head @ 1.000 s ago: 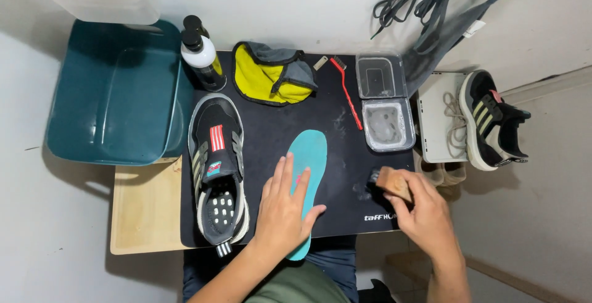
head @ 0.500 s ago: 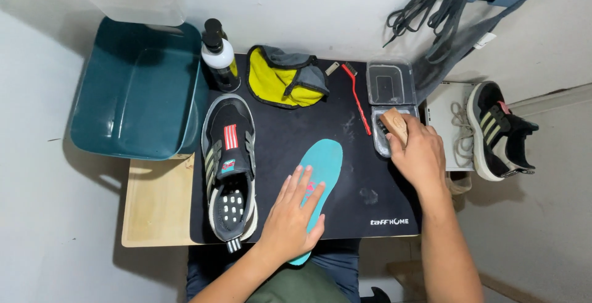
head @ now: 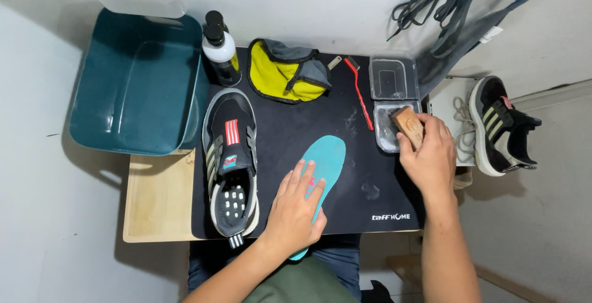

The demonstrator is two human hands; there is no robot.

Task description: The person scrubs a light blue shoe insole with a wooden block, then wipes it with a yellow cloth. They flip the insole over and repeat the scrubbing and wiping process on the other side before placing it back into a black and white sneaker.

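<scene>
So right now I'm in the wetting-the-brush part of cleaning this insole, best I can judge. My left hand point(head: 293, 210) lies flat with its fingers spread, open, pressing the teal insole point(head: 320, 164) down on the black mat point(head: 345, 118) near the front edge of the desk point(head: 157, 201), nothing gripped. My right hand point(head: 431, 155) has its fingers curled tight around the wooden brush point(head: 408, 125), which sits tipped into the nearer of two clear plastic tubs point(head: 387, 131) at the mat's right edge; I can't tell how much liquid is in it. My guess for the next move: lift the brush out without dripping, bring it over to the insole, and scrub while the left hand pins it flat so it doesn't skate. Around that: a black sneaker point(head: 231, 161) just left of the insole, a yellow pouch point(head: 285, 72), a pump bottle point(head: 219, 50) and a red thin brush point(head: 359, 90) along the back edge, a teal bin point(head: 132, 84) off the back left corner. The other sneaker point(head: 496, 124) is off to the right, dark laces point(head: 431, 10) piled behind. Cramped corner, pale walls.
</scene>
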